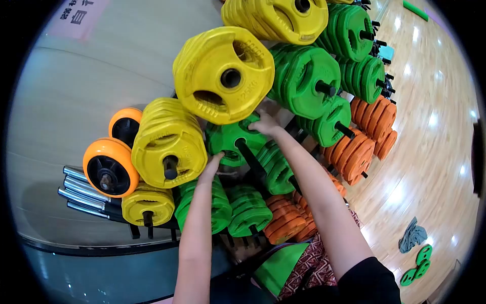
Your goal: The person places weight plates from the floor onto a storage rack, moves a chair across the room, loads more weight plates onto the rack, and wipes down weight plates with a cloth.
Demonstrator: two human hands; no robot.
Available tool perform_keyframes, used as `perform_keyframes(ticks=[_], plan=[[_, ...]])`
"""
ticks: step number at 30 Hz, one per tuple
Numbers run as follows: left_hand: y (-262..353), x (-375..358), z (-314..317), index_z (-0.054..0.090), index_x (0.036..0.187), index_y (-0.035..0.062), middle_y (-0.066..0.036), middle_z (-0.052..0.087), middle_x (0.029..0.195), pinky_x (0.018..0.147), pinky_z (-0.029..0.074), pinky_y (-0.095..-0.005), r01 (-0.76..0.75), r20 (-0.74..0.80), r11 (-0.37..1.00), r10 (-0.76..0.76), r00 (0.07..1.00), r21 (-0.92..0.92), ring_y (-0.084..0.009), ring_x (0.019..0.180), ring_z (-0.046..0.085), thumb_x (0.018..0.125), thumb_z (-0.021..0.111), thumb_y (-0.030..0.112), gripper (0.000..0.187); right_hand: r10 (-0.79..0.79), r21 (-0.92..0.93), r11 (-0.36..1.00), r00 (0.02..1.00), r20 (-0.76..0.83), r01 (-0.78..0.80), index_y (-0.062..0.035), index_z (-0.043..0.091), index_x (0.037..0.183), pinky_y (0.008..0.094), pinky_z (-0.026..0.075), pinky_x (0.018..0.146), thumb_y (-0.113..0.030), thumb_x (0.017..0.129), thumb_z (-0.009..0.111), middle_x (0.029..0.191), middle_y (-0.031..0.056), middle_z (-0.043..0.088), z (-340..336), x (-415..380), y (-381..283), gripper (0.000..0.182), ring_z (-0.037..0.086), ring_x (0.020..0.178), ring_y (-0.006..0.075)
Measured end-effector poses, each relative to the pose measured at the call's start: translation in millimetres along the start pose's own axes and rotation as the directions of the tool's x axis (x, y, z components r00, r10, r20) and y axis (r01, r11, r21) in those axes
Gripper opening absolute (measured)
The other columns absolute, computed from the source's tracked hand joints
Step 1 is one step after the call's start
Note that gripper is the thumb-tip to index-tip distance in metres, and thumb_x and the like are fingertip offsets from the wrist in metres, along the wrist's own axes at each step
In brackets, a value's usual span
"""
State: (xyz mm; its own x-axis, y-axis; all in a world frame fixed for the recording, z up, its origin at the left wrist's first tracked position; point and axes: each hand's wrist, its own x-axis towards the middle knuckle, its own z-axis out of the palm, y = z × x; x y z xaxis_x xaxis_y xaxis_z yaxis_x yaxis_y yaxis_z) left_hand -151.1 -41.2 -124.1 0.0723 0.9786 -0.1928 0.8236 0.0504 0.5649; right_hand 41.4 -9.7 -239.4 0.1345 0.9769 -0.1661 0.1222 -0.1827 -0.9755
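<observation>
I see pink paper with dark Chinese letters on the pale wall. A big yellow plate has raised marks with "KG" in them. Just below it, a green weight plate sits on a black peg. The left hand grips its lower edge and the right hand its upper edge, fingers bent round it. A yellow stack crowds one side; the peg's end pokes out between the arms. Shiny wooden floor spreads out on the right, under a grey cloth.
</observation>
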Motion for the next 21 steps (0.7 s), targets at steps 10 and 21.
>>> perform_keyframes(ticks=[10,21], plan=[[10,-23,1,0.044,0.114,-0.0025,-0.015,0.043,0.121,0.093,0.027,-0.0317,0.033,-0.079,0.995,-0.026,0.997,0.090,-0.0277,0.112,0.039,0.074,0.056,0.028,0.052,-0.009,0.179,0.983,0.984,-0.176,0.041,0.0025,0.044,0.110,0.0344,0.041,0.079,-0.018,0.061,0.058,0.098,0.0222,0.055,6,-35,10,0.055,0.053,0.093,0.0318],[-21,-75,25,0.038,0.107,0.0018,-0.010,0.047,0.098,0.080,0.036,-0.0300,-0.291,-0.103,0.829,0.276,0.956,-0.478,-0.0204,0.090,0.045,0.056,0.058,0.003,0.055,-0.117,0.350,0.931,0.993,0.011,0.105,-0.0011,0.037,0.115,0.0293,0.037,0.083,-0.011,0.057,0.064,0.102,0.0156,0.049,-37,-117,5,0.064,0.047,0.097,0.0227]])
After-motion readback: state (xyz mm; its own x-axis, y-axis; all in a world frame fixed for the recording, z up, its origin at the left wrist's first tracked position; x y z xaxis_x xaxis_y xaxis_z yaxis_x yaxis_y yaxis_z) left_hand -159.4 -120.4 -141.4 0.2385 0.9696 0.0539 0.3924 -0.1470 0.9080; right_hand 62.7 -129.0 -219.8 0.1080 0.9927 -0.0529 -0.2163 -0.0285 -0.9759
